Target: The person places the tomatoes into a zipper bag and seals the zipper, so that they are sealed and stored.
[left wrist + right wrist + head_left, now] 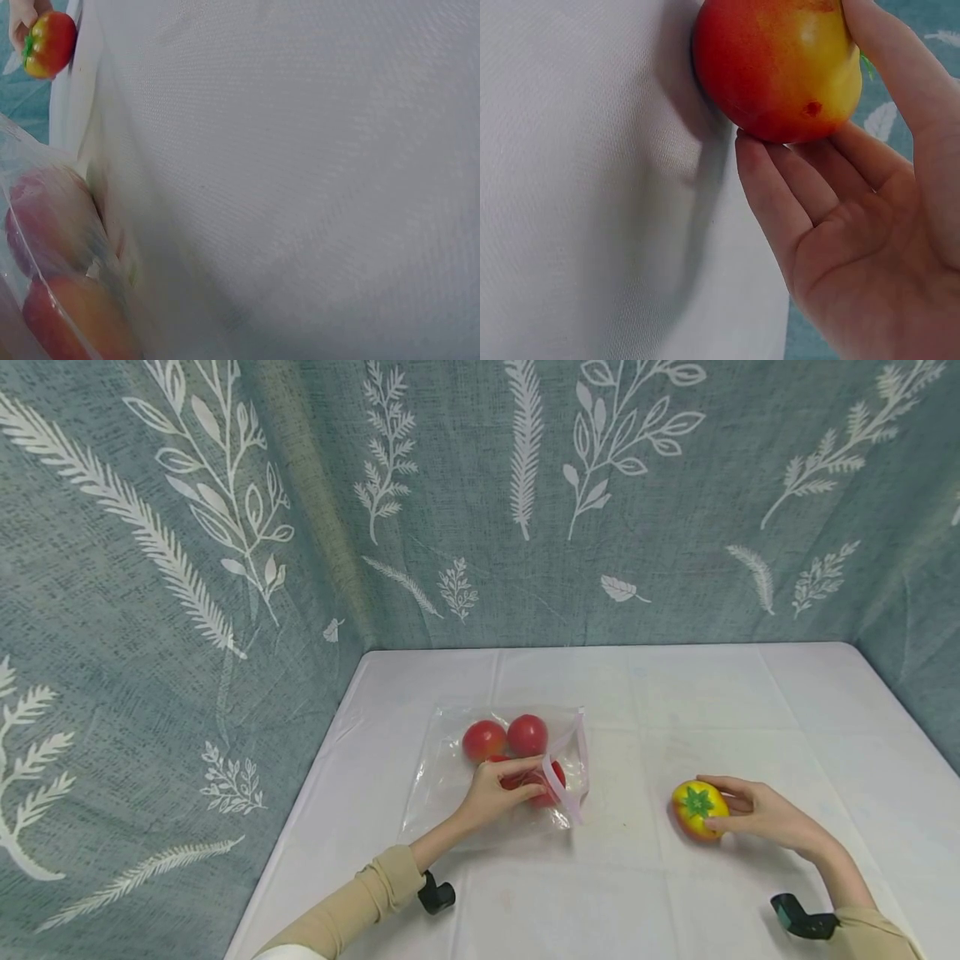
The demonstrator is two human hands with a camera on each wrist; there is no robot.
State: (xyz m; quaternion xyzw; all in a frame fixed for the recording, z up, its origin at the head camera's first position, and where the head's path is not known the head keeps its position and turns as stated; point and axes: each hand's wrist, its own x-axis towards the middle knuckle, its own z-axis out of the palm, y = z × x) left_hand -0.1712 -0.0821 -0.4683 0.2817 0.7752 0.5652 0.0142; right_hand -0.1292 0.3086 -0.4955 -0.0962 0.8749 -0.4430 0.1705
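Observation:
A clear zip bag lies flat with several red tomatoes inside, its pale zip edge facing right. My left hand is over the bag and pinches its open edge between thumb and fingers, partly covering the nearer tomatoes. In the left wrist view, two tomatoes show through the film, and the left hand is mostly out of sight. To the right, my right hand grips a yellow-and-red tomato with a green star-shaped top. Its thumb and fingertips hold opposite sides of that tomato, close over the table.
A white cloth covers the table. Blue-green curtains with white leaf prints stand behind the table and along both sides. Black wrist devices are worn at both sleeves.

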